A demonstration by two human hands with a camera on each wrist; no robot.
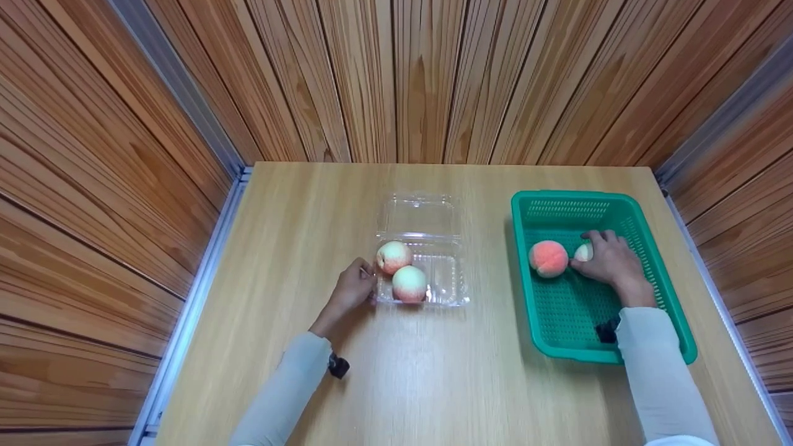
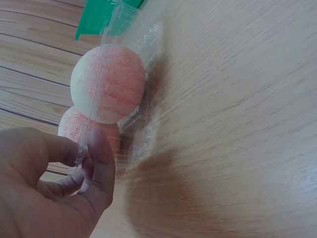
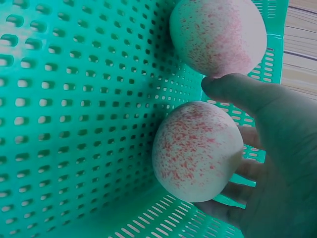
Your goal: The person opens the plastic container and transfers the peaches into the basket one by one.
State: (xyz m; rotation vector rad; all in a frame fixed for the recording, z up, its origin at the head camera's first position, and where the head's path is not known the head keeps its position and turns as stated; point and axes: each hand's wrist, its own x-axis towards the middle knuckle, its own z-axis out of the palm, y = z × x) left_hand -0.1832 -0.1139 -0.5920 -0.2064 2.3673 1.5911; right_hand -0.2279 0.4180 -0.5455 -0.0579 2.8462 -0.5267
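Observation:
At the left, a clear plastic clamshell box (image 1: 445,272) lies with its lid raised back, two pale pink peaches in its left side: a rear peach (image 1: 394,256) and a front peach (image 1: 409,284). My left hand (image 1: 354,285) pinches the box's left rim between thumb and fingers, plainly so in the left wrist view. In the green basket (image 1: 539,331), my right hand (image 1: 610,257) spreads around a speckled white peach (image 3: 195,153). Its fingers lie along the far side, while the thumb stands slightly apart from it. The thumb tip is close to a pinker peach (image 1: 549,259).
The basket has perforated walls and stands at the right of the wooden table (image 1: 433,384). Wooden plank walls (image 1: 409,80) enclose the back and sides. A metal rail (image 1: 198,297) runs along the table's left edge.

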